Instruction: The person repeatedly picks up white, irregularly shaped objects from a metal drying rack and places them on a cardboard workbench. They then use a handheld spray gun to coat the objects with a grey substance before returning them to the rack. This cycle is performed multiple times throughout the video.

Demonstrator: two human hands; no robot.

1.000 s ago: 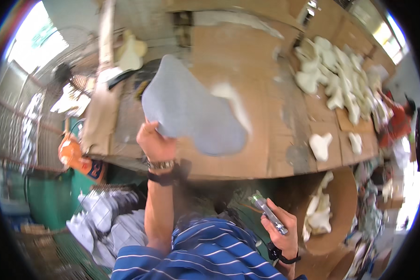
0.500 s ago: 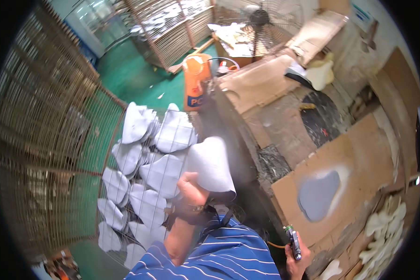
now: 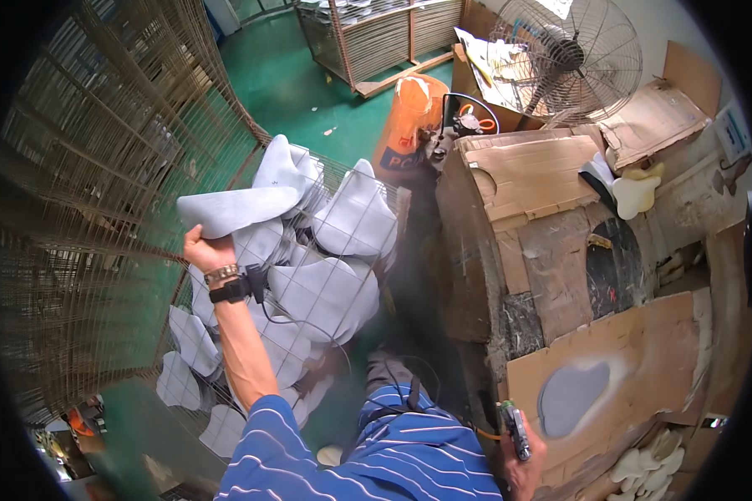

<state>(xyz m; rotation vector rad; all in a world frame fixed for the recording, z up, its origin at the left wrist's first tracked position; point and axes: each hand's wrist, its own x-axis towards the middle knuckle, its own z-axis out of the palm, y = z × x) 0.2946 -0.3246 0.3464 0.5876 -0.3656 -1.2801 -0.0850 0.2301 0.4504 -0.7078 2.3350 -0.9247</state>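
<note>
My left hand (image 3: 210,247) grips the near edge of a light grey, curved flat pad (image 3: 241,210), held over the far left of a wire rack (image 3: 316,250). Bunches of similar grey pads (image 3: 319,288) stand tilted in this rack. Low on the right, my right hand (image 3: 524,461) is closed around a small metal spray gun (image 3: 515,431) with an orange hose at its base. Beside it, a darker grey rounded pad (image 3: 573,399) lies flat on a cardboard sheet (image 3: 643,355), with whitish overspray along its right side.
A tall wire rack (image 3: 100,209) stands along the left. Beyond the cardboard-covered bench (image 3: 551,259) stand an orange container (image 3: 413,113) and a large caged fan (image 3: 566,57). Cream pads (image 3: 647,463) are heaped at lower right. A thin black cable hangs from my left wrist.
My left hand has carried the grey pad from beside the bench leftward and away from me, over the wire rack. The view has shifted. My right hand still holds the spray gun.
</note>
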